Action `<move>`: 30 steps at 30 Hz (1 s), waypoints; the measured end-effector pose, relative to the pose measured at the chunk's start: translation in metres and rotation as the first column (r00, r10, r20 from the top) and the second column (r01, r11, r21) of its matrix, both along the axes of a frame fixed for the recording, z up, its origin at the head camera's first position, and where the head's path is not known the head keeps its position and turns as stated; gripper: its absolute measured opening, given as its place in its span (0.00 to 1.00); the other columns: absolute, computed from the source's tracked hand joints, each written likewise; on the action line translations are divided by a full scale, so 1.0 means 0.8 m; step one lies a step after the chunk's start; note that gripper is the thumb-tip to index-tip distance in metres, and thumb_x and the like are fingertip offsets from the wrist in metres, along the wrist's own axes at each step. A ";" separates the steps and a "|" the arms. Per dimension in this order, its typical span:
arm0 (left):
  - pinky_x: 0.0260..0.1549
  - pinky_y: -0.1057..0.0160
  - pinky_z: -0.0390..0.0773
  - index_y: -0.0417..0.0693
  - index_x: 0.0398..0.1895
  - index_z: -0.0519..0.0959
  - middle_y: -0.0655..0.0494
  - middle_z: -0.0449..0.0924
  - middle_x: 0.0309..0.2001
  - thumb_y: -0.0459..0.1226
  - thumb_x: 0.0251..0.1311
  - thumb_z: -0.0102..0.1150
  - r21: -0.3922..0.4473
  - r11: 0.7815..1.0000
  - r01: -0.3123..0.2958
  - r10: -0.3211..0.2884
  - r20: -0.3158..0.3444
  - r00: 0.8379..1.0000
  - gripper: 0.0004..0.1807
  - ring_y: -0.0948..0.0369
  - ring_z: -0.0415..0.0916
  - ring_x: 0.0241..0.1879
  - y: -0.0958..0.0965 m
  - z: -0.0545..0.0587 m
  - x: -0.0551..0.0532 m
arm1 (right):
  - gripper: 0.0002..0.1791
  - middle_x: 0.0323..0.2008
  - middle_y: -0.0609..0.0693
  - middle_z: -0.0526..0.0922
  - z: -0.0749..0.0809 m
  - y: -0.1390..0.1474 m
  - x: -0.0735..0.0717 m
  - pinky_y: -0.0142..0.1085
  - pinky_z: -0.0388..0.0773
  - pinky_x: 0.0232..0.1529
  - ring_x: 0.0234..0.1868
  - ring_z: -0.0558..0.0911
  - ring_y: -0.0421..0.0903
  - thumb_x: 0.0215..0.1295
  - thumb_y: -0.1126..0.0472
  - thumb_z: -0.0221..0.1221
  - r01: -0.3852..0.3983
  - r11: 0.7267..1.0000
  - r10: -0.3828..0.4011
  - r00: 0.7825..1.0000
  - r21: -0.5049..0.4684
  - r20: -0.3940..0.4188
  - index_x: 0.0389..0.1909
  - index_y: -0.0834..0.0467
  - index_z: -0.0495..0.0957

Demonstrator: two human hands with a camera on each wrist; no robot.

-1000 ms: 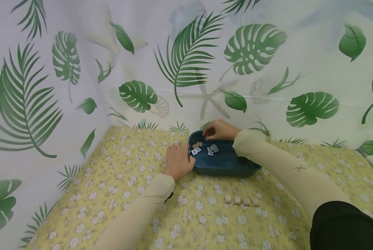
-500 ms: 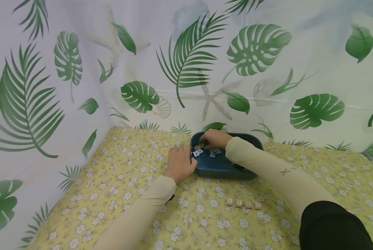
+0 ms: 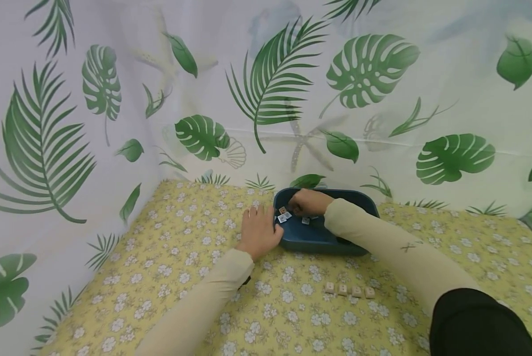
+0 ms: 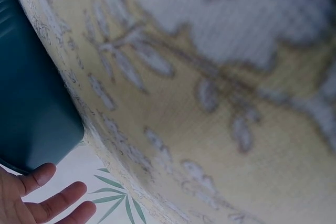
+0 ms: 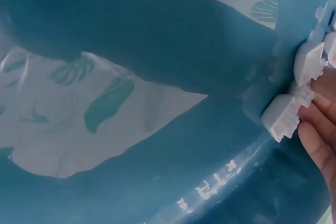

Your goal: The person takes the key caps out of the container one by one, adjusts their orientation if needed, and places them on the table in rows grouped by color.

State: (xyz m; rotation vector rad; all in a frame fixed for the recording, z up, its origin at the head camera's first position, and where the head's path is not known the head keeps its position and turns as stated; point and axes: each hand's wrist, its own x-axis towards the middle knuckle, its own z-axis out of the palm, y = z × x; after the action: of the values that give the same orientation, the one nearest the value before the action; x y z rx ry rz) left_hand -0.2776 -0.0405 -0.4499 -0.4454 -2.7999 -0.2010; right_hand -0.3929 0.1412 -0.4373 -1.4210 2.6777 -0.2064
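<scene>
My right hand (image 3: 309,202) reaches into a dark blue plastic tub (image 3: 323,247), its fingers bent down among small square pieces. An orange piece (image 3: 283,210) and white pieces (image 3: 282,218) lie left of its fingertips; a greyish piece (image 3: 306,221) shows below the hand. In the right wrist view the fingers (image 5: 317,145) are right beside white, keycap-like pieces (image 5: 282,116); I cannot tell whether they pinch one. My left hand (image 3: 260,231) lies with spread fingers at the tub's left end, thumb near its rim. In the left wrist view its fingers (image 4: 55,201) are extended.
Several beige cubes with marked tops (image 3: 343,289) stand in a row on the yellow flowered cloth (image 3: 181,277), in front of the tub. A leaf-printed white curtain (image 3: 266,89) rises right behind the tub and along the left side.
My right hand has come forward and left from the tub's far rim down to the pieces. One of two orange pieces no longer shows beside the fingertips. My left hand stays at the tub.
</scene>
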 end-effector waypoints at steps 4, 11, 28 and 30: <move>0.53 0.48 0.70 0.44 0.52 0.71 0.42 0.75 0.48 0.45 0.63 0.45 -0.022 1.000 -0.003 0.003 -0.004 1.000 0.20 0.45 0.73 0.49 0.001 0.001 0.000 | 0.08 0.26 0.51 0.83 0.005 0.004 0.002 0.32 0.75 0.28 0.24 0.77 0.39 0.56 0.71 0.58 -0.009 1.000 0.010 0.999 -0.021 0.034 0.35 0.62 0.83; 0.53 0.48 0.69 0.44 0.53 0.70 0.42 0.75 0.50 0.45 0.63 0.44 -0.018 1.000 -0.002 0.002 0.014 1.000 0.20 0.45 0.72 0.50 0.002 0.001 0.001 | 0.09 0.32 0.53 0.84 0.026 0.014 0.005 0.35 0.78 0.33 0.30 0.81 0.42 0.57 0.71 0.59 0.026 0.998 -0.019 0.993 -0.054 0.120 0.39 0.63 0.82; 0.52 0.47 0.69 0.44 0.51 0.70 0.42 0.75 0.48 0.45 0.62 0.44 0.001 1.000 -0.010 0.010 0.017 1.000 0.19 0.45 0.72 0.49 0.002 0.000 0.000 | 0.13 0.39 0.55 0.84 0.085 0.056 0.066 0.36 0.80 0.39 0.37 0.83 0.44 0.57 0.68 0.61 0.119 0.983 -0.102 0.988 -0.143 0.120 0.44 0.61 0.81; 0.52 0.47 0.69 0.44 0.50 0.70 0.43 0.75 0.47 0.45 0.62 0.44 0.003 1.000 -0.011 0.011 0.015 1.000 0.18 0.46 0.72 0.48 0.002 0.000 0.000 | 0.12 0.38 0.55 0.84 0.088 0.059 0.079 0.37 0.81 0.39 0.36 0.83 0.44 0.56 0.69 0.62 0.122 0.978 -0.104 0.988 -0.169 0.114 0.43 0.61 0.81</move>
State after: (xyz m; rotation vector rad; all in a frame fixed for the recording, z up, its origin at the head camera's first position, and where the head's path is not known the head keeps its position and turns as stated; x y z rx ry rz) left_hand -0.2774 -0.0389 -0.4501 -0.4296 -2.8161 -0.2072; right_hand -0.3299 0.1885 -0.3667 -1.2617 2.7124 -0.5238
